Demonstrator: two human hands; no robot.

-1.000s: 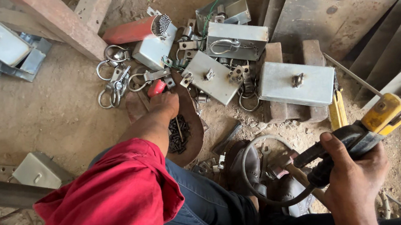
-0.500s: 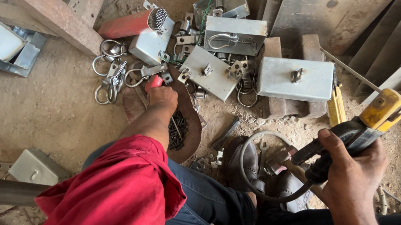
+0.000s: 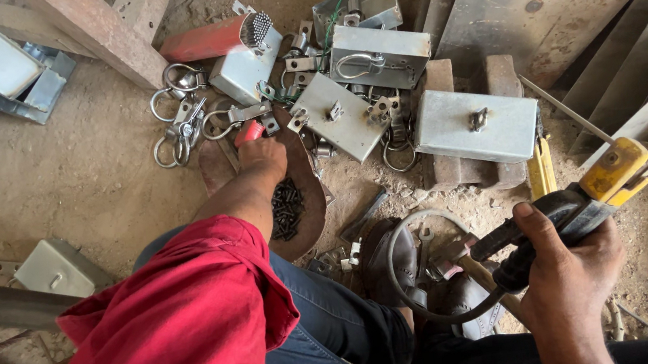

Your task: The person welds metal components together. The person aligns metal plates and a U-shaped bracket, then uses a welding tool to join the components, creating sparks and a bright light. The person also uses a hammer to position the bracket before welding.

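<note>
The loose red cloth sleeve (image 3: 171, 338) is a plain, unpatterned crimson, and the denim trouser leg (image 3: 342, 342) below it is dark blue. A small red-handled tool (image 3: 250, 131) shows bright red at the left hand (image 3: 263, 158). The round rusty metal dish (image 3: 306, 200) is brown, with a heap of small black screws (image 3: 287, 208) in it. The cylindrical red tube (image 3: 210, 39) has a grey bundle of rod tips at its end. The flat rectangular metal boxes (image 3: 477, 124) are pale silver-grey, the steel ring latches (image 3: 175, 126) shiny silver. The right hand (image 3: 570, 276) grips a welding electrode holder (image 3: 578, 198) that is black at the handle and yellow at the head. The dirt floor (image 3: 39, 182) is dusty tan.
</note>
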